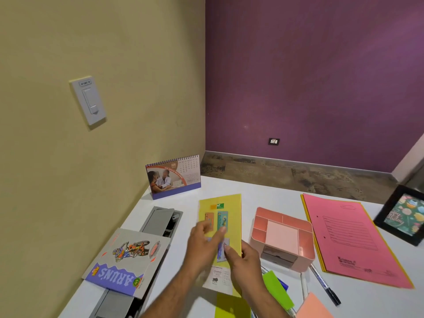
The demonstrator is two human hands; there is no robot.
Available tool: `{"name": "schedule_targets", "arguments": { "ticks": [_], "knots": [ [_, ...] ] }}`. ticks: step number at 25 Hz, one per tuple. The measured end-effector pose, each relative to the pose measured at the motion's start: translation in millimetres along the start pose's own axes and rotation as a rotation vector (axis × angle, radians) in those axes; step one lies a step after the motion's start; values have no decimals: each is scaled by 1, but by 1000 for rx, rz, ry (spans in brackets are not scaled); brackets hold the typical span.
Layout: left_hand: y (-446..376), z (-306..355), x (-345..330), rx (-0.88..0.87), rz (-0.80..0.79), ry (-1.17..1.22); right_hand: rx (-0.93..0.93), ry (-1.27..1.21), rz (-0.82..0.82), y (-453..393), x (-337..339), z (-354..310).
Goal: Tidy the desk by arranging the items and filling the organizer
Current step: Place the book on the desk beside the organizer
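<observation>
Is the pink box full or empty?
Mostly empty. The pink organizer shows bare side compartments, with only a pale square pad in the middle. The pens lie outside it on the desk.

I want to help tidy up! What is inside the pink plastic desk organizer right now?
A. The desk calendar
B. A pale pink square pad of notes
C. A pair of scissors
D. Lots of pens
B. The pink plastic desk organizer holds a pale pink square note pad in its middle compartment; the pens lie on the white desk in front of it.
</observation>
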State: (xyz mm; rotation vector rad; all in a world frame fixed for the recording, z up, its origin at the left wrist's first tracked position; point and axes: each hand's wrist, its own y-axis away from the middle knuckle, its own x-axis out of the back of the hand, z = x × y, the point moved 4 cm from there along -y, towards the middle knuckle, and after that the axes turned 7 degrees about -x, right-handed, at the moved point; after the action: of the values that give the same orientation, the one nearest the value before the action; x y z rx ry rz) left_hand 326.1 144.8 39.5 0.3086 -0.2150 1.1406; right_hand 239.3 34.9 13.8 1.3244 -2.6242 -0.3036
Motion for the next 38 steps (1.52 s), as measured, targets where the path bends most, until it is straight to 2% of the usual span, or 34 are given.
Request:
{"name": "schedule_targets", "arguments": {
  "ticks": [2, 4, 8, 9, 12, 14, 18, 19, 23, 26, 29, 31, 33, 35, 38],
  "knots": [
    [8, 12, -19, -21, -55, 91, 65, 111, 47, 2, 1, -5],
    [12, 17, -26, -41, -15, 147, 121, 185, 40, 6, 1, -11],
    [6, 6, -14, 24, 97, 284, 169, 229, -177, 9, 0, -19],
    [4, 1, -9, 44, 98, 296, 165, 247, -147, 6, 4, -17],
    [4, -12, 4, 123, 103, 347, 98, 489, 165, -6, 26, -12],
    [5, -19, 8, 158, 102, 384, 6, 543, 227, -10, 38, -8],
    [3, -34, 19, 202, 98, 413, -249, 16, -89, -15, 34, 6],
    [1, -39, 20, 208, 87, 401, -278, -53, -131, -15, 32, 9],
    [2, -44, 25, 234, 89, 436, -265, -91, -105, -17, 31, 17],
    [5, -50, 52, 233, 251, 298, -281, -122, -72, -16, 33, 29],
    [5, -77, 104, 221, 485, -31, -292, -139, -29, -17, 39, 41],
    [6, -106, 137, 305, 575, -240, -324, -166, -11, -16, 43, 45],
    [11, -136, 160, 547, 611, -336, -339, -174, -3, -16, 44, 47],
    [18, -157, 172, 756, 582, -335, -344, -179, -14, -19, 43, 50],
    [21, -184, 177, 861, 512, -335, -333, -181, -29, -20, 39, 51]
  ]
}}
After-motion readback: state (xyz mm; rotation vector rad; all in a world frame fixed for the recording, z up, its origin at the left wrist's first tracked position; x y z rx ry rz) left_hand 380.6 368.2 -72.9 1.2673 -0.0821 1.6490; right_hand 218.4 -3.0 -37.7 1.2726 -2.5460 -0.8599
